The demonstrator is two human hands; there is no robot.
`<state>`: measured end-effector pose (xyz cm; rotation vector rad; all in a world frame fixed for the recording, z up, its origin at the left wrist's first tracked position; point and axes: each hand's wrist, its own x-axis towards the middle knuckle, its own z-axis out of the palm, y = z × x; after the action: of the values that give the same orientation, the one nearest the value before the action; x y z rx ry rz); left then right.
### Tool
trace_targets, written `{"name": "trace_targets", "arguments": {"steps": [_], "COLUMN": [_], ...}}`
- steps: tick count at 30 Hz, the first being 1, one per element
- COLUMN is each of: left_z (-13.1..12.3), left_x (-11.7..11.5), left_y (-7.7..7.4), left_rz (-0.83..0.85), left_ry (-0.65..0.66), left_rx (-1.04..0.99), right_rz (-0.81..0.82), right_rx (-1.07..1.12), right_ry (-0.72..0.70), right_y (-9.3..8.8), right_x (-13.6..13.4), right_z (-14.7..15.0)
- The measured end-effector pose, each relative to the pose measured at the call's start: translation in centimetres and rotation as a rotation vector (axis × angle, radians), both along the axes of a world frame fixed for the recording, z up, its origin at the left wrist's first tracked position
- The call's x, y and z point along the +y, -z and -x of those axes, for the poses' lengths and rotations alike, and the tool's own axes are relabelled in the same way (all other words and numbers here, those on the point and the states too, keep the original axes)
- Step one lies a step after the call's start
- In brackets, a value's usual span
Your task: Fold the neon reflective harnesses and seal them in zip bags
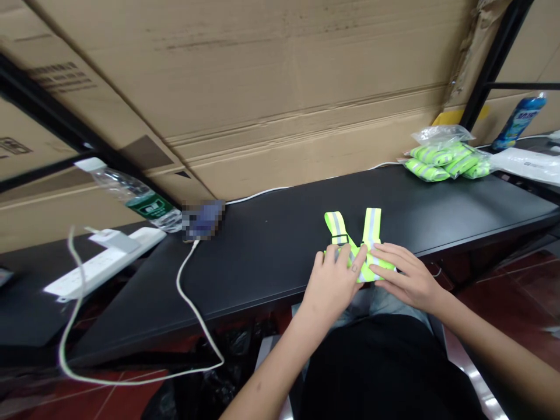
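Note:
A neon yellow-green reflective vest made of straps with silver stripes [371, 224] lies at the front edge of the black table, partly folded. Two strap loops point away from me, and a black slide buckle [339, 239] sits on the left one. My left hand [335, 274] grips the vest's left and middle part, its fingers bent over the fabric. On the right side, my right hand [405, 274] holds the vest's near end, its fingers lying across the band. Both hands cover much of the lower band, and its underside is hidden.
Bagged reflective vests [450, 160] are piled at the back right, beside a blue bottle [520, 119] and a white package [529, 166]. On the left are a water bottle [135, 192], a white power strip [105, 262], a blurred-out device [205, 220] and its looping cable [188, 297]. Cardboard [280, 76] backs the table [262, 251].

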<state>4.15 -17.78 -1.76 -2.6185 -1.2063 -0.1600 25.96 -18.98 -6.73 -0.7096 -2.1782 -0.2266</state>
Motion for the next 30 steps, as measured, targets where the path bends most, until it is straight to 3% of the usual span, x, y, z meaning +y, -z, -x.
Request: {"name": "trace_targets", "arguments": {"steps": [4, 10, 15, 23, 30], "left_z": [0.2, 0.1, 0.1, 0.0, -0.1], "left_x": [0.3, 0.0, -0.3, 0.3, 0.3], "left_y": [0.1, 0.6, 1.1, 2.0, 1.9], "left_rz": [-0.034, -0.066, -0.09, -0.16, -0.145], "left_ry": [0.017, 0.007, 0.005, -0.009, -0.042], "left_rx": [0.017, -0.042, -0.123, -0.168, -0.139], "right_rz": [0.031, 0.176, 0.179, 0.358, 0.165], "right_rx": [0.027, -0.064, -0.004, 0.051, 0.045], "right_ry": [0.033, 0.207, 0.188, 0.172, 0.083], "right_y": [-0.1, -1.1, -1.1, -2.1, -1.3], "right_x": [-0.3, -0.1, 1.0, 1.9, 2.4], "right_z": [1.1, 2.5, 2.4, 2.6, 2.5]}}
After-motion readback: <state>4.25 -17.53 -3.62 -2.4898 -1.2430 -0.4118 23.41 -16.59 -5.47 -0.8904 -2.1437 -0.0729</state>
